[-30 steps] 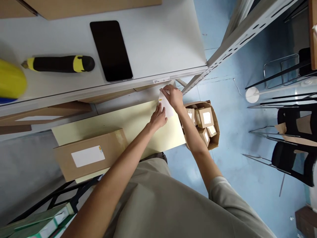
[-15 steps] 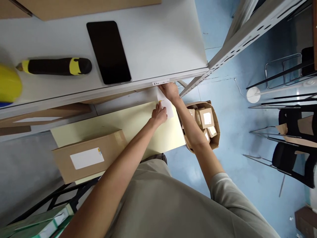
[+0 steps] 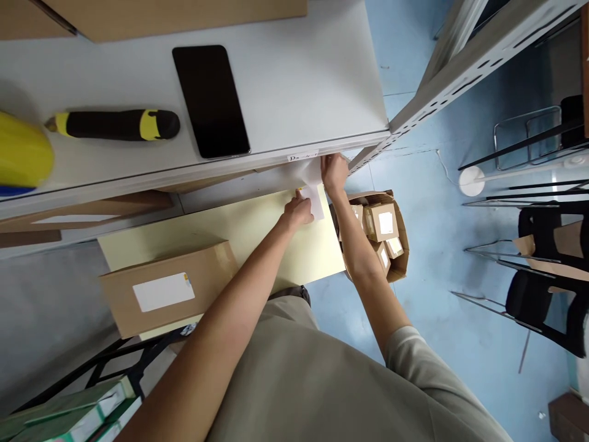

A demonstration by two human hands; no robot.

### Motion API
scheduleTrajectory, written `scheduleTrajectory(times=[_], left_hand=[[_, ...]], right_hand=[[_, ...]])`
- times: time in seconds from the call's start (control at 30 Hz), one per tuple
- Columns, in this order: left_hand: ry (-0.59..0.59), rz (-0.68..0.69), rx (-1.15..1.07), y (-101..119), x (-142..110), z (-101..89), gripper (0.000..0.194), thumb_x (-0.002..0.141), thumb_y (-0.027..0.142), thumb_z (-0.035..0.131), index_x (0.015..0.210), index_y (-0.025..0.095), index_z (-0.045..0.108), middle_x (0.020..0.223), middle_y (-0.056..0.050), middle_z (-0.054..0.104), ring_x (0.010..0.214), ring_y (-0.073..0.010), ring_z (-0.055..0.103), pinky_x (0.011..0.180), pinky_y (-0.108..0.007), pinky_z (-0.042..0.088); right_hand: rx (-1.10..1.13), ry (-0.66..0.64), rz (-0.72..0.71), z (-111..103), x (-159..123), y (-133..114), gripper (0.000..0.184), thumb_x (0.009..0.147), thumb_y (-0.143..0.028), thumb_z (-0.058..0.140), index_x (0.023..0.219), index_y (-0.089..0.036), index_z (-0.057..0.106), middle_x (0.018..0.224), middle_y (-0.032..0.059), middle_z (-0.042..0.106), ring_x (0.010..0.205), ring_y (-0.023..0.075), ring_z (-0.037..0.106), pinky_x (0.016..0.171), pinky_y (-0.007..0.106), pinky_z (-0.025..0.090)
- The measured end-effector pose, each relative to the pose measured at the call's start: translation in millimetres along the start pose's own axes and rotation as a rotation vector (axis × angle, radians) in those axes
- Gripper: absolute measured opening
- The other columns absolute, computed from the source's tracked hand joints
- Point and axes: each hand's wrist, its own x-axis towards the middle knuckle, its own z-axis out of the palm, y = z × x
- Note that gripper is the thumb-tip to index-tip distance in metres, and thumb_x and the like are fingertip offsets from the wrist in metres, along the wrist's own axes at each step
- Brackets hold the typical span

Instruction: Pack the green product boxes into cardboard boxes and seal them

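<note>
A white label sheet (image 3: 312, 203) lies on the pale yellow board (image 3: 257, 227), below the shelf's front edge. My left hand (image 3: 298, 210) presses an outstretched index finger on the sheet's upper left corner, near a small yellow mark. To its right, my right hand (image 3: 335, 172) is closed at the far end of the sheet, where pale paper lifts toward its fingers. Its fingertips are partly hidden under the shelf edge. On the left of the board is a cardboard box (image 3: 118, 301) with a white label (image 3: 163, 292).
On the grey shelf (image 3: 294, 73) above lie a black phone (image 3: 211, 101) and a black-and-yellow handled tool (image 3: 119, 125). A carton of small boxes (image 3: 401, 245) stands on the floor at right, near a metal shelf post (image 3: 442, 98). Black chairs (image 3: 534, 298) stand farther right.
My right hand has moved right, away from my left hand, with the paper's edge lifting toward it. My left hand stays on the sheet. The view has shifted slightly.
</note>
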Motion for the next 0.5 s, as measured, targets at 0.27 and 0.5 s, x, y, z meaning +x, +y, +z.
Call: scheduleTrajectory(times=[0.27, 0.5], left_hand=[[-0.019, -0.031, -0.049, 7.7, -30.6, -11.0, 0.079, 0.097, 0.036, 0.079, 0.169, 0.016, 0.053, 0.194, -0.025, 0.0, 0.169, -0.0491, 0.044, 0.13, -0.059, 0.049], [0.248, 0.101, -0.584, -1.7, -88.8, -5.7, 0.057, 0.107, 0.046, 0.069, 0.151, 0.011, 0.069, 0.187, -0.024, 0.035, 0.173, -0.0418, 0.038, 0.138, -0.054, 0.04]], right_hand=[[0.335, 0.397, 0.098, 1.6, -65.1, 8.1, 0.079, 0.122, -0.06, 0.009, 0.138, -0.018, 0.074, 0.128, 0.0186, 0.074, 0.124, 0.0306, 0.077, 0.107, 0.048, 0.061], [0.521, 0.558, 0.02, -1.9, -155.6, -2.2, 0.072, 0.119, -0.069, 0.025, 0.13, -0.021, 0.078, 0.125, 0.0203, 0.076, 0.127, 0.0361, 0.076, 0.116, 0.061, 0.059]])
